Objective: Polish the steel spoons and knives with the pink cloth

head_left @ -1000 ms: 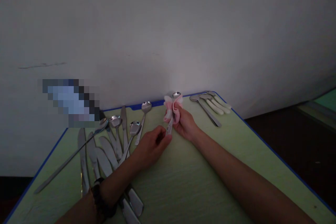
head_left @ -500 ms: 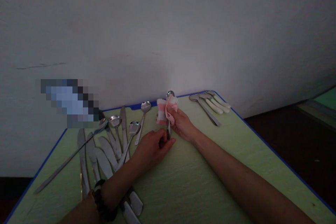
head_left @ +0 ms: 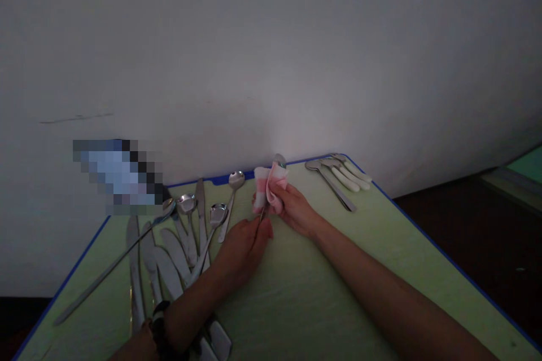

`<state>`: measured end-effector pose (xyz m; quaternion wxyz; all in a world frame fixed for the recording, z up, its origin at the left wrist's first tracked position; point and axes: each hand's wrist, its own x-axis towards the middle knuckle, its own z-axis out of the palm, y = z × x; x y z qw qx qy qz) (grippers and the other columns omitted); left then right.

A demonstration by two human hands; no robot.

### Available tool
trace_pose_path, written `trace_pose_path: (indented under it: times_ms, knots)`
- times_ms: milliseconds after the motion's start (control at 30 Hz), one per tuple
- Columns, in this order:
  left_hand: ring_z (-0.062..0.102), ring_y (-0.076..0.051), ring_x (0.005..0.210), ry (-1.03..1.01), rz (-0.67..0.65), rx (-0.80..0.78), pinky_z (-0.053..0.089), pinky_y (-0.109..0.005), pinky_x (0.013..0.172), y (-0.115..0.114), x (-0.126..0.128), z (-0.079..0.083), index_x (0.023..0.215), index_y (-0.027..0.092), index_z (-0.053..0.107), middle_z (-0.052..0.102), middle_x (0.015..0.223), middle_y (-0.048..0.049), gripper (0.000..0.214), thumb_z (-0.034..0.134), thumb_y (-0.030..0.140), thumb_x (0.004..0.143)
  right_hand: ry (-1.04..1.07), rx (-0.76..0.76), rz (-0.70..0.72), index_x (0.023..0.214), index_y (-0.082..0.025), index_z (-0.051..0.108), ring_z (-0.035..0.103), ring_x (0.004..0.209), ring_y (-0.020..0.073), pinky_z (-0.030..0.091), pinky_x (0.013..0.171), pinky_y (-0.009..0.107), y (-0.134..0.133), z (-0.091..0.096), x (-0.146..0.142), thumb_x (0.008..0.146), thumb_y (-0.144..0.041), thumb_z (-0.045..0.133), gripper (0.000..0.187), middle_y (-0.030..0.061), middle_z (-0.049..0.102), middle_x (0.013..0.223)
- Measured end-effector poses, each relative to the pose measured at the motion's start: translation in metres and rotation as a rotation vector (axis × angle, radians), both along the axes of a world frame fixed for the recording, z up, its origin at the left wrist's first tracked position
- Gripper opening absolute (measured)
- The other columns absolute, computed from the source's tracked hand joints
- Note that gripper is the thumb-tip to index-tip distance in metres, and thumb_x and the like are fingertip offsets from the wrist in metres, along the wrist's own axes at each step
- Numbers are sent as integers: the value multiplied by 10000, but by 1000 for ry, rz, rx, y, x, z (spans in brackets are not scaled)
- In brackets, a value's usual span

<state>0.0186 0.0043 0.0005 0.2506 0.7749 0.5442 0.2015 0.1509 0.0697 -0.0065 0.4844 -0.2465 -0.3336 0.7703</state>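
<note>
My left hand is closed round the lower handle of a metal spoon. The spoon's bowl shows above a pink and white cloth, which wraps its middle and hides that part. My right hand is shut on the cloth, pressing it round the spoon. Left of my hands lie a small round spoon and a square-bowled spoon, the latter partly behind my left forearm.
Several knives and spoons spread over the left of the green table. A long-handled spoon lies there too. At the back right are a metal spoon and several white-handled pieces of cutlery. A blurred phone-like device stands back left.
The spoon has tilted and turned in the cloth, its lower handle now leaning toward the left. My left hand has closed round the handle and shifted slightly left. The view has tipped up slightly.
</note>
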Motion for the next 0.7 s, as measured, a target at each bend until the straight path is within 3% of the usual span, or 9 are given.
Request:
trace_pose_path:
  times_ms: [100, 233, 367, 500, 700]
  knots:
    - [560, -179, 643, 43, -30, 6, 399, -280, 614, 1, 0, 2, 736, 191, 549, 581, 632, -23, 405, 230, 329, 944, 83, -68, -48, 871, -146, 629, 637, 630, 135, 547, 583, 252, 4, 0, 1, 827, -314, 587, 179, 23, 687, 717]
    - [583, -196, 674, 240, -97, 135, 415, -312, 670, -2, 4, 4, 733, 176, 559, 627, 691, -60, 381, 252, 272, 938, 278, -209, -175, 905, -189, 612, 655, 696, 134, 562, 632, 271, 12, 2, 6, 879, -305, 500, 164, 0, 707, 811]
    - [596, -229, 701, 446, -126, 262, 421, -371, 716, -8, 9, 3, 776, 160, 576, 635, 716, -92, 348, 273, 237, 929, 342, -260, -172, 929, -184, 608, 659, 706, 144, 556, 624, 273, 14, 6, 11, 905, -362, 425, 257, 7, 711, 785]
    - [592, -220, 715, 463, -108, 275, 418, -357, 710, -11, 10, 3, 783, 170, 562, 631, 725, -78, 309, 299, 242, 930, 311, -229, -133, 922, -173, 616, 658, 680, 153, 546, 620, 281, 12, 9, 12, 889, -389, 419, 294, 24, 711, 770]
    - [567, -199, 692, 371, -86, 205, 394, -322, 675, -6, 6, 1, 779, 187, 523, 618, 723, -46, 252, 334, 273, 922, 265, -175, -117, 849, -174, 606, 604, 566, 127, 498, 536, 244, 10, 8, 11, 842, -323, 465, 206, 8, 670, 663]
